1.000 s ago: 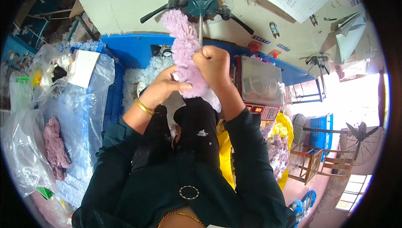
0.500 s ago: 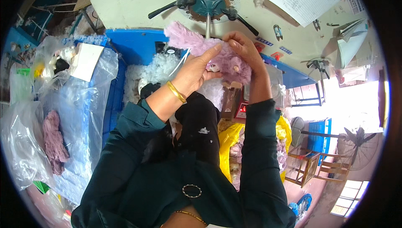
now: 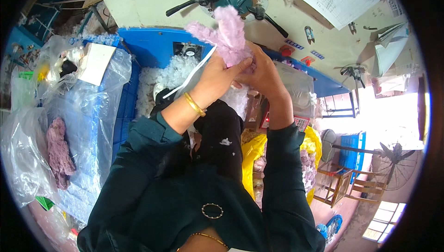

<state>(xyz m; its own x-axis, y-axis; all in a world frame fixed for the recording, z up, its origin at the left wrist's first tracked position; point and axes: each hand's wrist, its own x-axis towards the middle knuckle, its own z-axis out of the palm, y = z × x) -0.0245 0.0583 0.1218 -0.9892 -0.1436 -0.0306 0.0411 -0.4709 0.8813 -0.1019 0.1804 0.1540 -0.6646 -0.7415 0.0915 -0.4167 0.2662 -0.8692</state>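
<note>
Between my hands is a pale pink-purple plush toy (image 3: 230, 39) with long fluffy ear-like parts pointing up and away from me. My left hand (image 3: 213, 80) closes on its lower left side, thumb across the fur. On the other side my right hand (image 3: 264, 70) curls round it, and its fingertips are partly hidden by the toy and the left hand. A narrow white strip (image 3: 194, 75) trails from beside the left hand down to the left. The toy's lower part is covered by my hands.
White stuffing (image 3: 173, 72) fills a blue-edged bin (image 3: 145, 44) in front of me. Left stands a plastic-lined blue crate (image 3: 125, 106) with a purple furry piece (image 3: 59, 155). Right are a yellow bag (image 3: 252, 159) of plush pieces and a red scale (image 3: 300, 123). Ahead, a metal stuffing nozzle fixture (image 3: 233, 0) has black handles.
Both hands have turned the toy: its long parts now point up, and the face seen earlier is out of sight. My right hand has come lower and closer to the left.
</note>
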